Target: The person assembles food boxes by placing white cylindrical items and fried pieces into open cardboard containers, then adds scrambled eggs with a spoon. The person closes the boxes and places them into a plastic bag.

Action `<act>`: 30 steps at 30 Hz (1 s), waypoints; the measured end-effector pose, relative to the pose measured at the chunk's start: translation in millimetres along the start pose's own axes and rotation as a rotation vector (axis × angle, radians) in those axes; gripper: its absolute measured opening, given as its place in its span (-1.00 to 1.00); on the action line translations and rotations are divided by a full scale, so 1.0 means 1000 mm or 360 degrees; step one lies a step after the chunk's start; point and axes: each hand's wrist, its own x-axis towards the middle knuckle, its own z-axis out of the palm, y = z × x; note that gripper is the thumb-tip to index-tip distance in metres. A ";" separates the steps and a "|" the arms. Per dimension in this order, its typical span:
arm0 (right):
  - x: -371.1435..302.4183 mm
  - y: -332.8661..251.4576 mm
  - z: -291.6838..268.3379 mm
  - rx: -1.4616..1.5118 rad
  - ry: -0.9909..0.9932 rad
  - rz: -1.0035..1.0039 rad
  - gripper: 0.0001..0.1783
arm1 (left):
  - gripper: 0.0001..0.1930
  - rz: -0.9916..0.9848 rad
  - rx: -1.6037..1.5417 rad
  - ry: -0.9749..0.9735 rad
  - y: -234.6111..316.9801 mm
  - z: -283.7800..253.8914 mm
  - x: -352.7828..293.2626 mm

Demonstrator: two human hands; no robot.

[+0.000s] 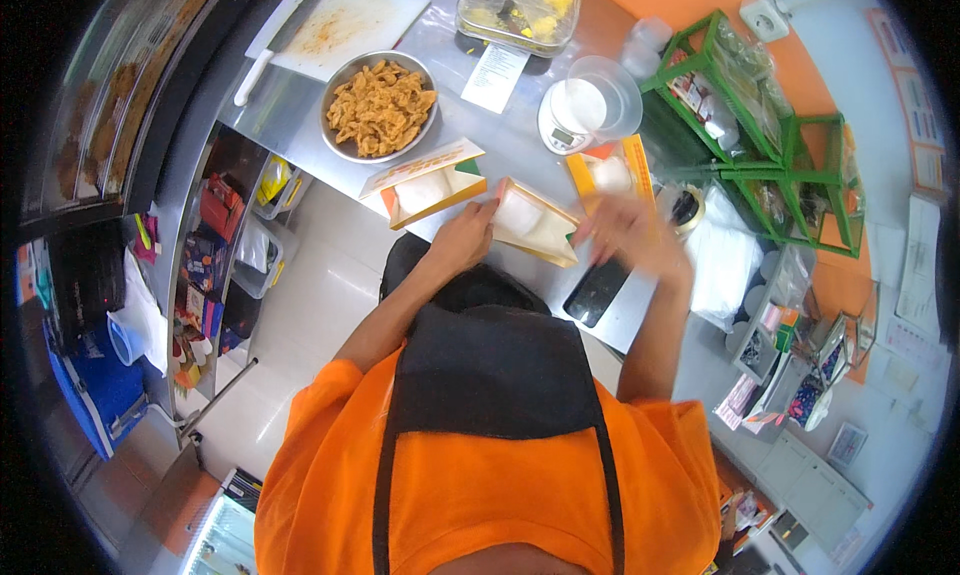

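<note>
The left hand rests with its fingers closed on the near edge of an open orange-and-white cardboard box lined with white paper, which lies on the steel counter directly between the two hands. The right hand is blurred just beside the box's right end — fingers spread, but whether it grips anything I cannot tell. Beyond the left hand lies a second open orange cardboard box with white paper inside, and past that a round metal bowl of golden fried pieces. Beyond the right hand stand a third orange box and a small white kitchen scale carrying a clear plastic tub. A black phone lies just below the right hand — near the counter's edge.
</note>
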 end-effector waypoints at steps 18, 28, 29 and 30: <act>0.168 0.060 -0.062 -0.1253 0.0362 0.0198 -0.59 | -0.49 0.0046 -0.0356 0.0189 0.040 -0.015 0.115; 0.062 0.072 -0.078 -0.0878 0.1047 0.0211 -0.52 | -0.07 0.0031 0.0215 0.0552 0.034 0.046 0.211; 0.055 0.071 -0.081 -0.0859 0.1089 0.0257 -0.52 | -0.07 0.0058 0.0210 0.0561 0.033 0.044 0.220; 0.049 0.071 -0.083 -0.0839 0.1125 0.0271 -0.52 | -0.07 0.0054 0.0208 0.0541 0.033 0.041 0.228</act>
